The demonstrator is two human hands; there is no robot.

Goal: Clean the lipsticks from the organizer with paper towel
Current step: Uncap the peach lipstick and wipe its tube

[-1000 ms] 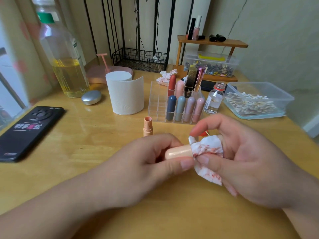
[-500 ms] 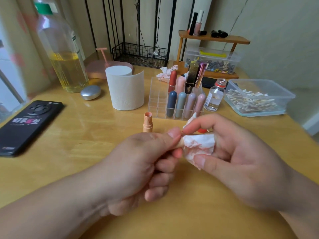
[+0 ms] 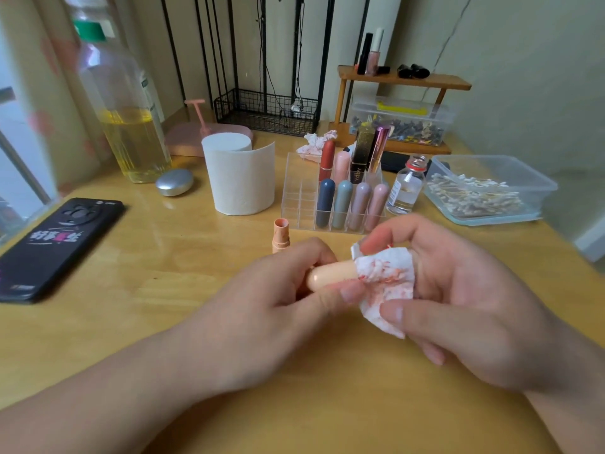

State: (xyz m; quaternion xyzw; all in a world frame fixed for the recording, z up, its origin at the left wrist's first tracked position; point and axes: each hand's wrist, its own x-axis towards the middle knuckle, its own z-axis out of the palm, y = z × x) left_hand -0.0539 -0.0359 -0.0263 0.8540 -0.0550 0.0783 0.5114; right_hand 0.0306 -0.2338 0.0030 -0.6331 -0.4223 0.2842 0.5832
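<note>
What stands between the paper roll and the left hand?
An uncapped peach lipstick stands upright there, just beyond the left hand, per the head view.

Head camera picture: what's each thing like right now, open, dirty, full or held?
Peach rounded lipstick tube: gripped by left hand.
White crumpled paper towel: red-stained, pinched by right hand.
Short peach lipstick base: uncapped, upright.
Clear acrylic organizer: partly filled.
Clear plastic swab tub: open-topped.
Large clear bottle: capped, part-full of yellow liquid.
</note>
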